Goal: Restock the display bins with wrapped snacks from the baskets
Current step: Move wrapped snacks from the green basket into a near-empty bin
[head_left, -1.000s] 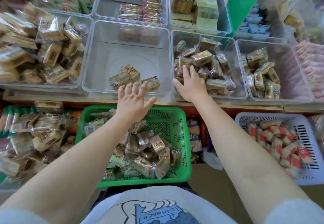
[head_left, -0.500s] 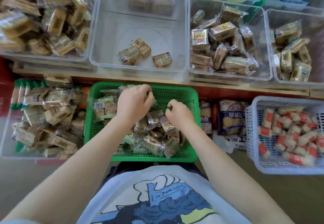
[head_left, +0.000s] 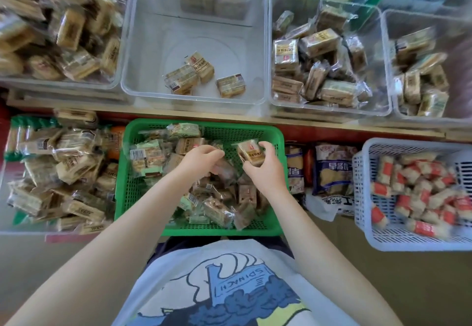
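Looking down over a green basket [head_left: 122,185] heaped with wrapped snacks [head_left: 217,210]. Right hand [head_left: 265,170] lifted above the heap, pinching one tan wrapped snack [head_left: 251,154]. Left hand [head_left: 201,158] curled down among the packets, its grasp hidden. Beyond, on the shelf [head_left: 332,124], a clear bin [head_left: 194,98] with three packets [head_left: 204,78] on its floor, flanked by fuller bins [head_left: 329,57]. To the right, a white basket [head_left: 367,213] of red-striped snacks [head_left: 419,193].

Bare forearms; white T-shirt [head_left: 229,287] with blue cartoon print (lettered "SPINACH").
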A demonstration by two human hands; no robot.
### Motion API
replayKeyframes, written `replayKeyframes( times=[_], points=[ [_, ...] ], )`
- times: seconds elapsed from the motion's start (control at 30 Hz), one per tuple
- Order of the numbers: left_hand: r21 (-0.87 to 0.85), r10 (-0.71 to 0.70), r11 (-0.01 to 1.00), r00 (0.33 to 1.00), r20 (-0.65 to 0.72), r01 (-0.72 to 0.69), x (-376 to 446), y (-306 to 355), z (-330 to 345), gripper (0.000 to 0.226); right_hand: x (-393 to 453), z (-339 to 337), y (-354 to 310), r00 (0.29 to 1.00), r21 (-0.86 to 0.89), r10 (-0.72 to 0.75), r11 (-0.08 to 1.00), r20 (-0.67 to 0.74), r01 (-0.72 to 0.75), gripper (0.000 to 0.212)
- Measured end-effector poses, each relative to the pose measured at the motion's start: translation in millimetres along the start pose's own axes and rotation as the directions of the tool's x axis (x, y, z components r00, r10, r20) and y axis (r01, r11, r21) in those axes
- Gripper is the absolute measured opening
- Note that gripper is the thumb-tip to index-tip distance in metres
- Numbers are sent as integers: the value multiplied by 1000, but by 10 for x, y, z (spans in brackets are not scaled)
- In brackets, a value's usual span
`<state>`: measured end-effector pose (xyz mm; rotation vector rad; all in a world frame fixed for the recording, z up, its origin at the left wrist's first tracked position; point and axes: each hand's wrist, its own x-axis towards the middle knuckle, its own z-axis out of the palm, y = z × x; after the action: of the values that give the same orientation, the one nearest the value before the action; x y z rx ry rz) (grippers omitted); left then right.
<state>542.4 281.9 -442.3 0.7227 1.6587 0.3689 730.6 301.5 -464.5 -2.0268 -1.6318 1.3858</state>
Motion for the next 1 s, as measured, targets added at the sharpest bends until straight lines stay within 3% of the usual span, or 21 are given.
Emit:
replayKeyframes(
  times=[0.1,0.17,0.23,0.33,0.43,0.53,0.6,0.67,0.73,0.87,1.0],
  points=[
    [-270,33,963,995,95,-6,-50,294,150,44,-203,-271,-295,964,51,-248,966,-99,254,64],
    [-422,118,904,989,85,-71,-132,530,211,32,-302,-442,-451,935,93,-346,931,-83,353,65],
    [-499,187,855,981,44,-141,-214,745,202,22,-357,-622,-577,945,214,-321,920,-70,328,61],
    [-521,297,827,951,84,-212,-293,1012,132,33,-328,-934,-693,984,507,-175,848,-4,153,45],
    [-358,392,864,919,39,-353,-310,1252,146,38,-251,-1206,-721,983,542,-156,837,102,76,25],
    [-60,442,887,880,-172,-457,-216,1362,170,41,-61,-1455,-725,999,575,-51,817,-6,45,16],
    [299,511,852,809,-292,-430,-79,1314,129,46,183,-1683,-730,989,689,103,725,-105,-3,17],
    [551,540,774,779,-318,-312,64,1184,64,47,485,-1912,-746,959,801,226,599,-174,4,16],
    [626,537,737,782,-316,-253,175,1048,31,44,768,-2069,-737,942,839,283,545,-183,-1,22],
    [588,578,754,722,-380,-293,283,942,43,35,965,-2127,-707,908,721,369,683,-197,-121,29],
    [583,594,754,693,-409,-302,315,918,69,34,623,-1872,-815,919,552,190,833,-347,36,13]
  ],
)
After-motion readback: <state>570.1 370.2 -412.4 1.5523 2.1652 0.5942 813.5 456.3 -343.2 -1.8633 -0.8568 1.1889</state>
